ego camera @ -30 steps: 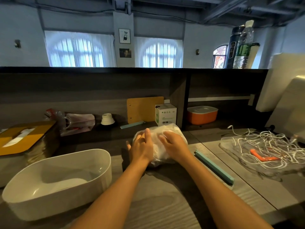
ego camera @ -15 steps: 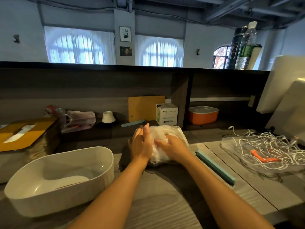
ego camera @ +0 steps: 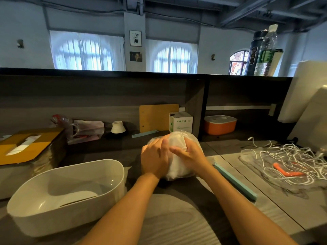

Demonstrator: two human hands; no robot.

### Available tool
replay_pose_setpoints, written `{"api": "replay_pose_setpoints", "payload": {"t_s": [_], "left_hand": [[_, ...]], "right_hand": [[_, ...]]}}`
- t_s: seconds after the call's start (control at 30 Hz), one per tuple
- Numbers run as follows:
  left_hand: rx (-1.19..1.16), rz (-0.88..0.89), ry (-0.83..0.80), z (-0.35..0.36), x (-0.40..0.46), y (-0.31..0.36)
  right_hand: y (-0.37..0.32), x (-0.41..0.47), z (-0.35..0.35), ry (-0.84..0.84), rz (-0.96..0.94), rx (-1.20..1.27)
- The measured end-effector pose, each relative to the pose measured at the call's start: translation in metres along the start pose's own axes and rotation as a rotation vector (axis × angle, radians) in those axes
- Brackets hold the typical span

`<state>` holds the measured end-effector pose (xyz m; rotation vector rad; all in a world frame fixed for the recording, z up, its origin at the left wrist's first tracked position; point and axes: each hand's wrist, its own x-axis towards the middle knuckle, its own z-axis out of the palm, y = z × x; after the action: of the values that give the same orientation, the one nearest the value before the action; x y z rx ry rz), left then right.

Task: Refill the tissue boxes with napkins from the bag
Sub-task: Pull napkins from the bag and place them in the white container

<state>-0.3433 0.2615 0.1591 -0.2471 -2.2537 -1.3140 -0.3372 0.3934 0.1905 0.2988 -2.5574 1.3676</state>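
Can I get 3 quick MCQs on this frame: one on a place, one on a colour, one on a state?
1. Where is the open white tub?
A. left of the bag
B. on the top shelf
C. on the cables

2. What colour is the lid of the tissue box at far left?
A. blue
B. yellow
C. red

3. What are the hands doing?
A. both on the bag
B. both resting flat on the desk
C. one lifts the tub

Key: 1 A, the tub sits on the desk left of the bag. 2 B, the lid is yellow with white tissue in its slot. 3 A, the left hand and right hand grip the bag.
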Motion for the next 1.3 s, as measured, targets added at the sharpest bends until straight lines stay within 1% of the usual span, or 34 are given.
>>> {"api": "replay_pose_setpoints", "payload": {"t_s": [0.03, 0.1, 0.13, 0.23, 0.33, 0.43, 0.53, 0.63, 0.7, 0.77, 0.83, 0.9, 0.93, 0.97, 1.03, 1.1, 1.13, 1.17, 1.23, 1.3], "left_hand": [[0.02, -0.002, -0.009, -0.001, 0.0, 0.002], [0.071, 0.068, 0.032, -0.003, 0.0, 0.006], [0.079, 0.093, 0.046, -0.004, 0.001, 0.008], [0.193, 0.096, 0.051, -0.001, 0.005, 0.007], [0.218, 0.084, 0.055, 0.003, 0.01, 0.001], [0.259, 0.026, 0.073, 0.002, 0.015, -0.006], [0.303, -0.033, 0.14, 0.0, 0.019, -0.009], [0.362, -0.066, 0.227, 0.0, 0.021, -0.01], [0.357, -0.121, 0.303, -0.002, 0.024, -0.011], [0.334, -0.164, 0.394, -0.006, 0.026, -0.013], [0.302, -0.199, 0.453, -0.011, 0.027, -0.013], [0.277, -0.22, 0.482, -0.013, 0.027, -0.012], [0.269, -0.197, 0.494, -0.013, 0.027, -0.011], [0.268, -0.143, 0.508, -0.012, 0.027, -0.01], [0.277, 0.036, 0.539, -0.009, 0.025, -0.004], [0.247, 0.259, 0.508, -0.004, 0.019, 0.003], [0.192, 0.348, 0.46, 0.0, 0.014, 0.009], [0.116, 0.396, 0.4, 0.004, 0.009, 0.015], [-0.035, 0.378, 0.301, 0.013, -0.002, 0.027], [-0.083, 0.372, 0.295, 0.021, -0.011, 0.036]], "right_hand": [[0.0, 0.0, 0.0, 0.017, -0.01, 0.004], [0.006, 0.002, -0.002, 0.032, -0.039, -0.036], [0.008, 0.005, -0.004, 0.037, -0.078, -0.061], [0.007, 0.005, -0.011, 0.086, -0.225, -0.079], [0.005, 0.004, -0.016, 0.135, -0.216, -0.071], [0.005, 0.001, -0.019, 0.27, -0.219, -0.022], [0.008, 0.002, -0.018, 0.439, -0.198, 0.096], [0.007, 0.001, -0.016, 0.561, -0.18, 0.187], [0.007, 0.001, -0.017, 0.65, -0.163, 0.331], [0.005, 0.0, -0.022, 0.72, -0.082, 0.588], [0.002, 0.0, -0.031, 0.738, 0.03, 0.841], [0.002, 0.0, -0.041, 0.732, 0.071, 0.991], [0.002, 0.0, -0.044, 0.71, 0.059, 1.015], [0.002, 0.0, -0.046, 0.662, 0.037, 0.987], [0.004, 0.0, -0.04, 0.499, 0.01, 0.812], [0.006, 0.0, -0.026, 0.374, 0.032, 0.667], [0.008, 0.001, -0.019, 0.361, 0.048, 0.635], [0.009, 0.002, -0.015, 0.38, 0.064, 0.616], [0.014, 0.004, -0.012, 0.457, 0.109, 0.598], [0.019, 0.006, -0.013, 0.508, 0.154, 0.629]]}}
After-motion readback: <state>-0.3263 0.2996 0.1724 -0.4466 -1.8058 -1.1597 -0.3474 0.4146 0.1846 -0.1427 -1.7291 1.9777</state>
